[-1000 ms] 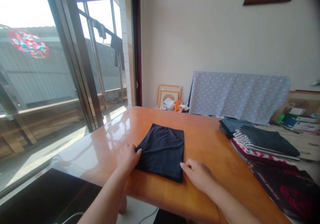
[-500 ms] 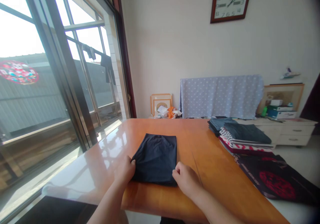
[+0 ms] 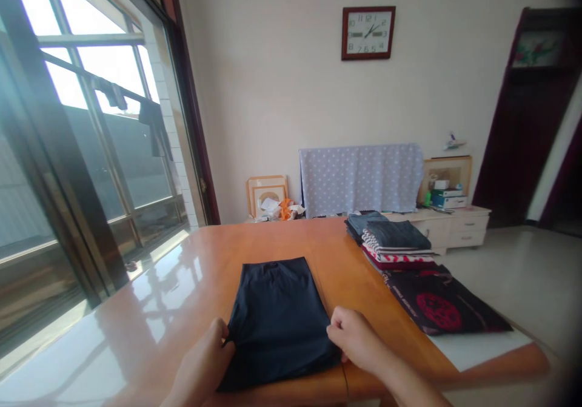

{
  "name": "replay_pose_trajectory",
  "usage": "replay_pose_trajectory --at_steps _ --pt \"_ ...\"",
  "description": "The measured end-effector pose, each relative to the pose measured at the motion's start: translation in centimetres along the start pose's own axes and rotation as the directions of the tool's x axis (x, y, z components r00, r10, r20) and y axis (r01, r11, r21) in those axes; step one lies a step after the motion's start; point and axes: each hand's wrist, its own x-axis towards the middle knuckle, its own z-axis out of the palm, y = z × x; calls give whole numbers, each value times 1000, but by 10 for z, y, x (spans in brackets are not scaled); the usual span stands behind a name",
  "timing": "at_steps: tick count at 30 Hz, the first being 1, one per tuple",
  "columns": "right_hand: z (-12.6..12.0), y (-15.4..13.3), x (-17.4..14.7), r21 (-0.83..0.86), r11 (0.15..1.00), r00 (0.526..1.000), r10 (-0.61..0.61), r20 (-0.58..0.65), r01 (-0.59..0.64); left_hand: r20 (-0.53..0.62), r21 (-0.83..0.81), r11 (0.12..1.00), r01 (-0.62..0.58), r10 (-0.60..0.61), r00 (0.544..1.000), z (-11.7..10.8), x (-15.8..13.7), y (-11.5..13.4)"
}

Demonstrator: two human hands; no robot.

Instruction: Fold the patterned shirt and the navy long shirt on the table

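A dark navy folded garment (image 3: 280, 319) lies flat on the wooden table in front of me, its narrower end away from me. My left hand (image 3: 210, 353) is closed on its left edge, thumb on top. At the opposite edge, the fingers of my right hand (image 3: 352, 337) are curled and pinch the cloth near the lower right corner. Some of the fingertips on both hands are hidden by the hands themselves.
Folded clothes (image 3: 395, 237) are stacked on the right side of the table (image 3: 209, 249). Nearer me lies a dark bag with a red round print (image 3: 439, 310). A cloth-covered piece of furniture (image 3: 359, 179) and a low white cabinet (image 3: 464, 228) stand behind. Glass windows (image 3: 100, 152) run along the left.
My view has turned to the right. The garment has come closer to me and now looks longer, with both hands at its side edges.
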Motion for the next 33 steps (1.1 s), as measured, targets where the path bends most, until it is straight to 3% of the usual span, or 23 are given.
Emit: replay_pose_trajectory --at_steps 6,9,12,17,22,28,33 --pt "-17 -1 1 -31 999 986 -7 165 13 87 49 999 -4 0 996 -14 9 -5" --pt "-27 2 24 -16 997 988 -67 136 69 9 43 999 4 -5 1000 -25 24 2" --pt "-32 2 57 1 994 987 -105 119 105 -72 23 996 -86 87 994 -27 50 13" --pt "-25 -7 120 -106 979 984 -167 64 173 -135 53 984 -171 176 975 -14 99 37" --pt "-12 -20 183 -260 942 971 -232 -48 213 -114 93 974 -207 217 970 4 141 56" --pt "7 -32 243 -400 888 953 -286 -97 226 -100 103 959 -263 274 957 27 181 53" --pt "24 -30 270 -458 855 948 -309 -75 242 -22 80 966 -248 250 968 41 194 48"
